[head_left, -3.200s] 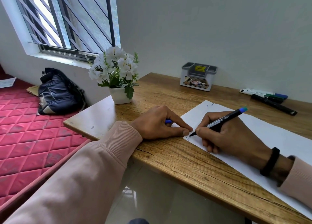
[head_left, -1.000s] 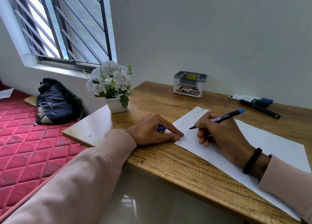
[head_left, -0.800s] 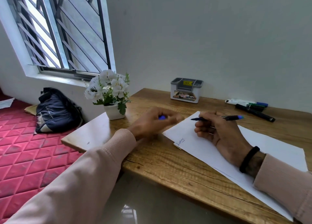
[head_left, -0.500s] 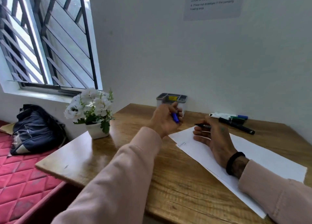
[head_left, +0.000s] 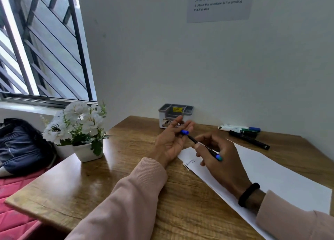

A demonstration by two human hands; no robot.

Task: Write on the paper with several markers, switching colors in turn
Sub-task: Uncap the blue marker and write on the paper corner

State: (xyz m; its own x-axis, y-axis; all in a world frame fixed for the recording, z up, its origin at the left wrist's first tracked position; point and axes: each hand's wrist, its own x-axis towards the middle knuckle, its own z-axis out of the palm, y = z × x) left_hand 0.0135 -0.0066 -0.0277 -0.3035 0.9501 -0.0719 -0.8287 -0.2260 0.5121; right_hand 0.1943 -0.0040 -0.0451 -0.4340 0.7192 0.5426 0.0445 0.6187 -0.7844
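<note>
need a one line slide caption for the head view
Right hand brings the blue marker tip to the cap held in the left hand, above the paper.

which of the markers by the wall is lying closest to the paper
The all-black marker: it lies nearest the paper, in front of the green-capped and blue-capped ones.

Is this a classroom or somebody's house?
Probably a room in a home, used as a writing corner. A wooden desk stands by a barred window, with a potted flower plant on it and a red quilted mattress beside it.
</note>
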